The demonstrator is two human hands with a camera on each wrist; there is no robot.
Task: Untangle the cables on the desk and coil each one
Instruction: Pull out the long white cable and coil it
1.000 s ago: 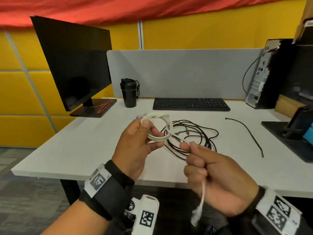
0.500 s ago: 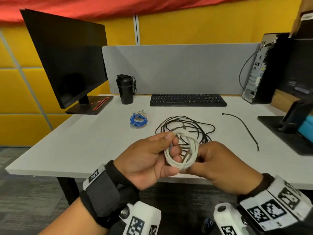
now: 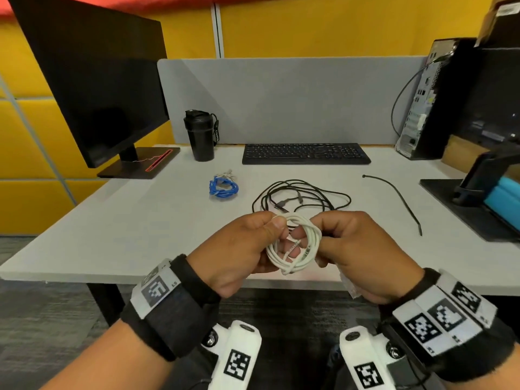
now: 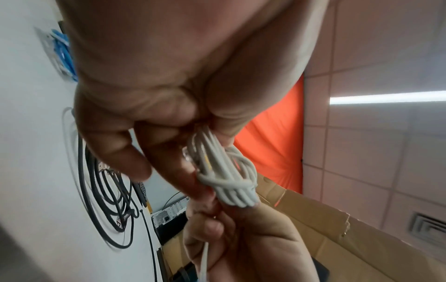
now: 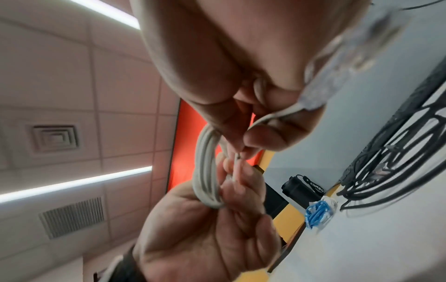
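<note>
A white cable [image 3: 305, 247] wound into a small coil hangs in the air over the desk's front edge. My left hand [image 3: 247, 249] pinches the coil's left side between thumb and fingers [image 4: 217, 167]. My right hand [image 3: 357, 249] grips the coil's right side and the cable's loose end [image 5: 270, 116], which runs through its curled fingers. A loose tangle of black cables [image 3: 301, 197] lies on the white desk [image 3: 140, 220] just beyond my hands. A small blue coiled cable [image 3: 223, 187] rests to the left of that tangle.
A black keyboard [image 3: 305, 153], a black bottle [image 3: 201, 135] and a monitor [image 3: 95, 88] stand toward the back. A black cable tie [image 3: 399, 198] lies at the right. A computer tower [image 3: 439, 99] and a dark stand [image 3: 478, 201] occupy the right side.
The hands came together and dropped toward the desk's front edge. The right hand, which was drawing the white cable's tail, now grips the coil itself. The blue coil came into view.
</note>
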